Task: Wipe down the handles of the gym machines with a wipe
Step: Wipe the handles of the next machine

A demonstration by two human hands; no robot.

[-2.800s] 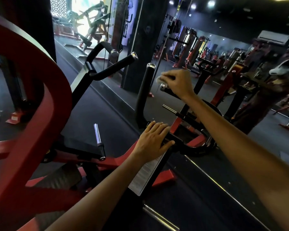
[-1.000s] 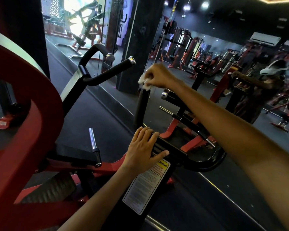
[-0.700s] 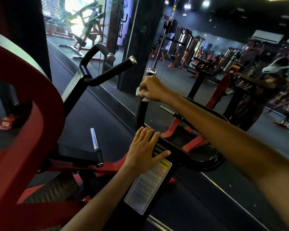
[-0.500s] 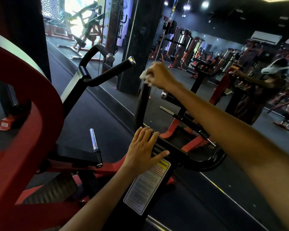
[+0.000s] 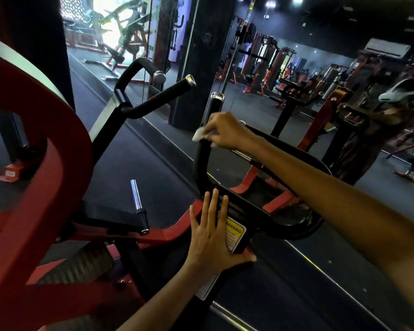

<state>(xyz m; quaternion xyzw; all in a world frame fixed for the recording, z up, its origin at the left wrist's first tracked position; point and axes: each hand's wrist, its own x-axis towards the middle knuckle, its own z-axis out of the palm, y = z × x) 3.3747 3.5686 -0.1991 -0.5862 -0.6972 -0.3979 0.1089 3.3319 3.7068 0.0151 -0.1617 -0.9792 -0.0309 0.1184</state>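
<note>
A black upright handle (image 5: 202,158) with a chrome end cap rises from the machine in the middle of the view. My right hand (image 5: 225,132) grips it about halfway down, with a white wipe (image 5: 198,135) bunched between fingers and grip. My left hand (image 5: 213,237) rests flat, fingers straight, on the black frame next to a yellow warning label (image 5: 234,235). A second black handle (image 5: 163,96) angles up to the left, apart from both hands.
A thick red frame arm (image 5: 41,177) fills the left side. A short chrome peg (image 5: 136,194) sticks up between the handles. A mirror wall (image 5: 296,75) ahead reflects other red and black machines. A black pillar (image 5: 201,56) stands behind the handles.
My right hand has slid with the wipe from the top of the upright handle down to its middle, uncovering the chrome cap. My left hand has stayed on the frame.
</note>
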